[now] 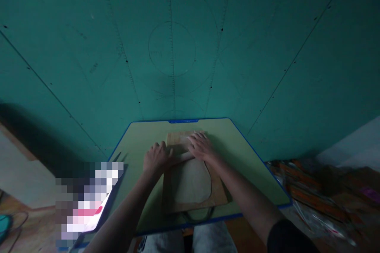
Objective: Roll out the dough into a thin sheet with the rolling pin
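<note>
A pale, thin sheet of dough or clay [191,184] lies flat on a wooden board [220,193]; its exact material cannot be told. Across the sheet's far part lies a rolling pin [183,157], slightly slanted. My left hand [157,157] is closed around its left end, at the board's left edge. Over the right end rests my right hand [202,147], with its fingers bent over the pin and reaching toward the board's far side. Both hands partly cover the pin.
The board sits on a pale folding table [243,166] with a blue rim. A green wall [184,55] rises right behind it. At the table's left edge a bright, pixelated screen [92,201] stands. Clutter in clear plastic [317,201] lies on the floor at right.
</note>
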Demonstrator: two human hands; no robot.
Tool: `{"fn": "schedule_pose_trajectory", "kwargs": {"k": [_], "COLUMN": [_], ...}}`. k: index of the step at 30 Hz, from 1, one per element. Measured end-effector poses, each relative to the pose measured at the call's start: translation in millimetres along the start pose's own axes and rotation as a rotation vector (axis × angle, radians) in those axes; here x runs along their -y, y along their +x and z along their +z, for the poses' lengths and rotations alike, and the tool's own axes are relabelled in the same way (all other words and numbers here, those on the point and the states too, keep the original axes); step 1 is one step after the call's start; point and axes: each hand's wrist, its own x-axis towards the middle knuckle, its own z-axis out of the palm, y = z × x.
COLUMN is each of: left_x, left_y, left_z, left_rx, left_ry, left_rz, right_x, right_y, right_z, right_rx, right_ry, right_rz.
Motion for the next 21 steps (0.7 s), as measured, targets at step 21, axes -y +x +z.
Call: {"fn": "schedule_pose_trajectory", "kwargs": {"k": [21], "left_x": [-10.5], "left_y": [-134.0], "left_z": [36.8], "left_rx": [-0.362], "left_ry": [0.015], "left_rz": [0.387], "right_x": [12.2], "right_y": [-140.3], "right_z": [-12.8], "right_rx": [-0.148], "right_ry": [0.152], "right_rz": [-0.151]}}
